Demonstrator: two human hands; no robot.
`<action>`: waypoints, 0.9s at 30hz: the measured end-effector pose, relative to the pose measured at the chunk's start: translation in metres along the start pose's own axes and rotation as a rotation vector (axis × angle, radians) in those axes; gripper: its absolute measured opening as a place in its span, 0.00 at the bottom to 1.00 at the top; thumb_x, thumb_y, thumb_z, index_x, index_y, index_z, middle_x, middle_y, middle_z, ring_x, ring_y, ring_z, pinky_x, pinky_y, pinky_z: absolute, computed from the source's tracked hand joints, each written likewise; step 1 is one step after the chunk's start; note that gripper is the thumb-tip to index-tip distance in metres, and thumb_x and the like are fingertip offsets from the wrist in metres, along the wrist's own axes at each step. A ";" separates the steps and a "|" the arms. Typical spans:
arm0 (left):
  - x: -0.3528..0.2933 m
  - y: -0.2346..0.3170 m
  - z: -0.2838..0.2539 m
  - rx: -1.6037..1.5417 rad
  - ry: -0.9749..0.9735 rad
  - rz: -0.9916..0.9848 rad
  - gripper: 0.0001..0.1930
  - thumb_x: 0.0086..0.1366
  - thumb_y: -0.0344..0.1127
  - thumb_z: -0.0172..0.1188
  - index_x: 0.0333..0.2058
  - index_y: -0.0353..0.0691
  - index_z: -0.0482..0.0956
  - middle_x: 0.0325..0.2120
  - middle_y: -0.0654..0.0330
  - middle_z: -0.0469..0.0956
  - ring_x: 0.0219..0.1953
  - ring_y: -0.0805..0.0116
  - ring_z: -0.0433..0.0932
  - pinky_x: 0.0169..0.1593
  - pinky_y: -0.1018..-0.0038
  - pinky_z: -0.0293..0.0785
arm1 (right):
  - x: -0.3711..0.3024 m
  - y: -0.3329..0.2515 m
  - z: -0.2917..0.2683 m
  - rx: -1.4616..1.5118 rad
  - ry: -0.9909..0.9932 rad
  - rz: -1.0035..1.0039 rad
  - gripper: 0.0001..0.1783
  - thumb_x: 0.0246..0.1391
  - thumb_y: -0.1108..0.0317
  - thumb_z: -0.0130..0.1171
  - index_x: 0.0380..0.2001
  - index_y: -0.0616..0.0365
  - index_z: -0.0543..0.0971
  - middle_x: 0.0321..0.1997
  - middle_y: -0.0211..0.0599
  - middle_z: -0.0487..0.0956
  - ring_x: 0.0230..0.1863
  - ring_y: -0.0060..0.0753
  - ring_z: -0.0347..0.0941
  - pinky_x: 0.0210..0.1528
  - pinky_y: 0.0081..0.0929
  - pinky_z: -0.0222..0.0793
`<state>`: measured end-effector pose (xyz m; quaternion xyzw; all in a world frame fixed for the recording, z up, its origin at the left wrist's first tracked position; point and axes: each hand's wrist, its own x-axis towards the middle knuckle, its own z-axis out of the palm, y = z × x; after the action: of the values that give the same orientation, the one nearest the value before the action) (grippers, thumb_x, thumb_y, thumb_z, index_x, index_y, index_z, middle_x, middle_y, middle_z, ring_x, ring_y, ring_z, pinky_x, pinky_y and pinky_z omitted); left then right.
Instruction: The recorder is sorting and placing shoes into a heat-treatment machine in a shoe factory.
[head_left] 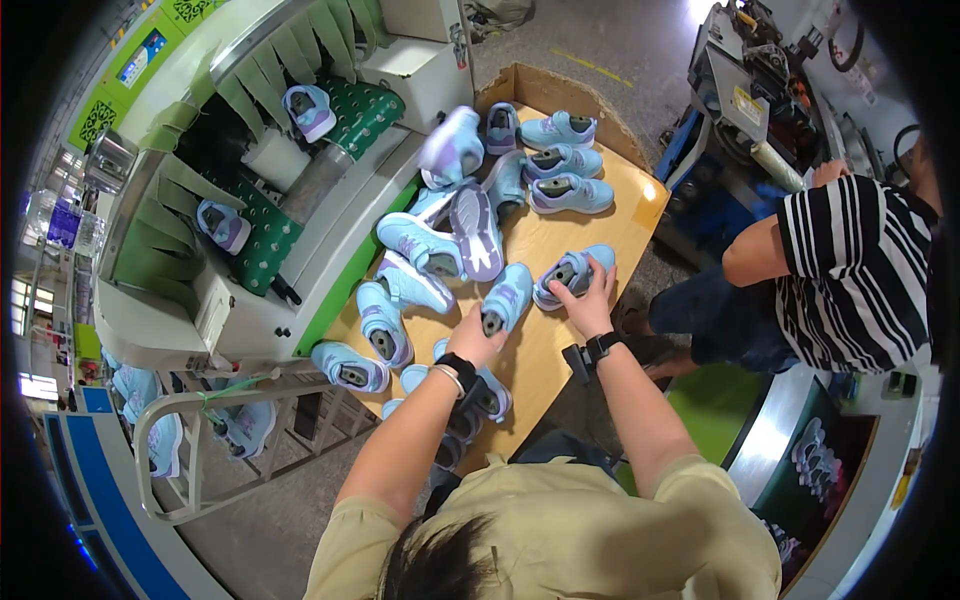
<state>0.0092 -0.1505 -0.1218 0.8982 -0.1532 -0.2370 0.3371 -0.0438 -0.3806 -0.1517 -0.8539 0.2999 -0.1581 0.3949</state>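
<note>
The person's left hand (478, 338) has its grip wrapped around the heel of a light-blue and lavender low-cut shoe (511, 287), toe pointing away, over the pale wooden counter (545, 352). Just beside it, the right hand (592, 297) has its grip on a matching blue-and-lavender shoe (568, 272). Beyond them, an upturned shoe with a white-and-lavender sole (476, 240) lies among similar ones. At left, 2 light-blue shoes (309, 113) sit on perforated green surfaces (371, 118).

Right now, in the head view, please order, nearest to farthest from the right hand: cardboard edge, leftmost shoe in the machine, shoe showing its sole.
1. Shoe showing its sole: left of the right hand.
2. Cardboard edge: straight ahead.
3. Leftmost shoe in the machine: far left.
</note>
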 end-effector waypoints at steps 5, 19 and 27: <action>-0.033 0.045 0.005 -0.026 -0.250 -0.009 0.57 0.52 0.56 0.64 0.66 0.30 0.37 0.39 0.33 0.76 0.41 0.39 0.78 0.44 0.58 0.73 | 0.025 0.036 -0.027 0.245 -0.359 -0.034 0.39 0.39 0.62 0.69 0.56 0.54 0.64 0.68 0.58 0.51 0.73 0.56 0.39 0.71 0.40 0.40; -0.090 0.010 -0.036 -0.222 0.001 0.079 0.31 0.56 0.48 0.61 0.55 0.37 0.67 0.40 0.46 0.78 0.43 0.47 0.77 0.46 0.58 0.72 | 0.168 -0.057 -0.016 0.170 -0.466 -0.473 0.36 0.45 0.69 0.67 0.58 0.61 0.66 0.57 0.45 0.71 0.54 0.43 0.70 0.58 0.35 0.64; -0.126 -0.020 -0.057 -0.344 0.171 -0.028 0.27 0.55 0.46 0.61 0.51 0.37 0.71 0.41 0.46 0.78 0.45 0.49 0.76 0.48 0.59 0.71 | 0.179 -0.011 -0.048 0.390 -0.802 -0.877 0.35 0.43 0.76 0.64 0.58 0.63 0.67 0.58 0.47 0.71 0.57 0.42 0.69 0.61 0.35 0.62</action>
<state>-0.0646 -0.0507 -0.0569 0.8462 -0.0686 -0.1873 0.4942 0.0739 -0.5166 -0.1073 -0.8026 -0.2844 -0.0244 0.5239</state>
